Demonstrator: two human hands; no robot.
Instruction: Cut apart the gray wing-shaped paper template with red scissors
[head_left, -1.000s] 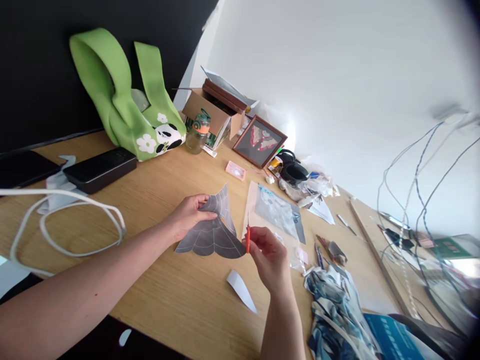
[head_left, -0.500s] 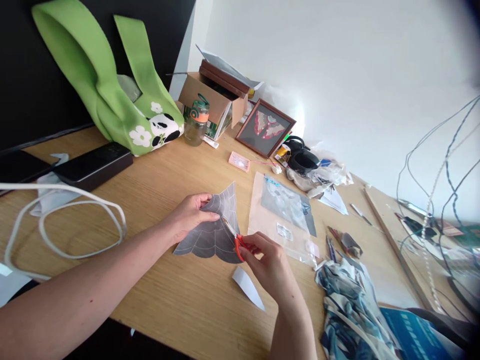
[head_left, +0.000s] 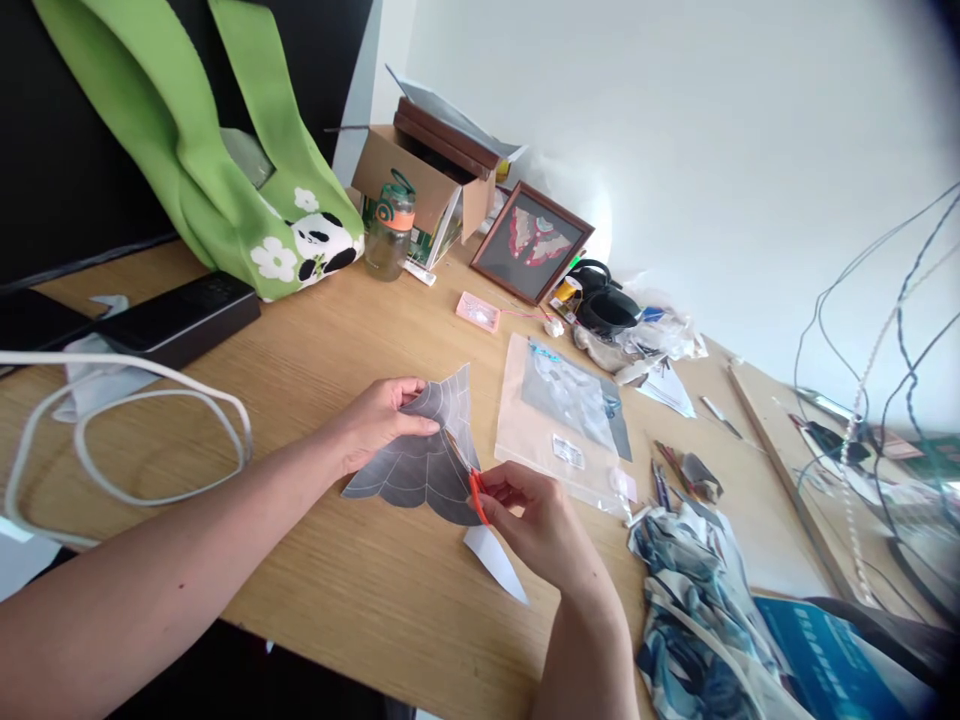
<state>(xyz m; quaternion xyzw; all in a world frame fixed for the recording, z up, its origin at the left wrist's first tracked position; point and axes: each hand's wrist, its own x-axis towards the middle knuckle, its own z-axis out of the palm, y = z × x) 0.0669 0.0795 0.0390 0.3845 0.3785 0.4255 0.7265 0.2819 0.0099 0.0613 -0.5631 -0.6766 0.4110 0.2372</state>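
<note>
My left hand pinches the upper left part of a grey sheet marked with pale curved lines and a scalloped lower edge. Orange-handled scissors are in my right hand, at the sheet's right side. Their blades point up and left and lie against the sheet; how far apart they are is hard to tell. A white paper offcut lies on the wooden table, just below the scissors.
Behind are a green panda bag, a bottle, a framed butterfly and a small pink tray. A plastic pouch and crumpled blue cloth lie right. A white cable loops at left.
The scissors have turned in my right hand, so their handles look narrower and more edge-on. The view has shifted slightly. My left hand keeps its hold on the sheet.
</note>
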